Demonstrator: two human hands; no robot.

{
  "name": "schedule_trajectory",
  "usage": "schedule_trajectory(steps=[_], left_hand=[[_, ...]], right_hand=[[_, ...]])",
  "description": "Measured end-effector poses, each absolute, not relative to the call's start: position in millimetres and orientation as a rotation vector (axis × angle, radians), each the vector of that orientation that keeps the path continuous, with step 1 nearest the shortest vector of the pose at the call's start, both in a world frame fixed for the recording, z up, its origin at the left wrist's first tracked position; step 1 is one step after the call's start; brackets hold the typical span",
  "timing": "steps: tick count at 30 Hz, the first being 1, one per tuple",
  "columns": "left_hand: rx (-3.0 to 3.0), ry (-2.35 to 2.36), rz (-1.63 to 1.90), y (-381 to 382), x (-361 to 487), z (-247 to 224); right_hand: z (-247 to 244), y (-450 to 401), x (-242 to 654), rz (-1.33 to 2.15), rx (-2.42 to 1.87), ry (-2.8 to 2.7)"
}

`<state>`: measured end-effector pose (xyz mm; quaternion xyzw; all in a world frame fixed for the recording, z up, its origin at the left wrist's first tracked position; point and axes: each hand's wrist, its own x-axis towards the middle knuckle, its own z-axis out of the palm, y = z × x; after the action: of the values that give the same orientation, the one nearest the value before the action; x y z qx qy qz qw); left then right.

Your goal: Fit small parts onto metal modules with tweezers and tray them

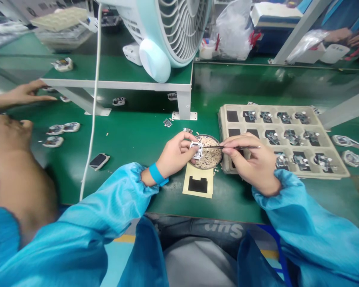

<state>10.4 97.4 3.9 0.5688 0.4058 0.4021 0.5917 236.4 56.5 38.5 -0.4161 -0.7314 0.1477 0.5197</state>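
The small white housing (196, 150) is near the centre of the frame, and the thumb and fingers of the left hand (176, 155) cover part of it, so its inner parts are hard to make out. The right hand (253, 161) pinches a thin dark tool (242, 147) and hides its middle; whether its tip touches the housing, I cannot tell. The left hand grasps the housing firmly above the left edge of a round dish (209, 161) with small speckled bits. The fan (182, 34) is cut by the top edge, and a co-worker's arms (24, 95) by the left edge.

The table (149, 137) is green and glossy. A yellow sheet (209, 189) with a black cut shape lies just below the dish, and a beige compartment tray (342, 171) with small circuit assemblies is at the right. A white cable (95, 99) hangs at the left, before a green shelf (113, 71).

The housing shows its open side to the camera. The tool's long axis goes almost horizontally, its tip to the left.
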Motion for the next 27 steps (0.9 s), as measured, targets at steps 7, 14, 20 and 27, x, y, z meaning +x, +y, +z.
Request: schedule_trajectory(steps=[7, 14, 20, 27], left_hand=[[1.307, 0.948, 0.932, 95.9, 10.4, 4.8], [1.279, 0.947, 0.94, 95.7, 11.8, 6.7], [1.327, 0.953, 0.979, 95.3, 11.1, 12.0], [1.372, 0.949, 1.058, 96.5, 9.5, 14.6]], right_hand=[[38.5, 55.5, 236.5, 0.408, -1.058, -1.762], [40.5, 55.4, 236.3, 0.373, -0.988, -1.771], [42.8, 52.8, 234.3, 0.392, -1.042, -1.741], [38.7, 55.9, 239.5, 0.611, -1.014, -1.694]])
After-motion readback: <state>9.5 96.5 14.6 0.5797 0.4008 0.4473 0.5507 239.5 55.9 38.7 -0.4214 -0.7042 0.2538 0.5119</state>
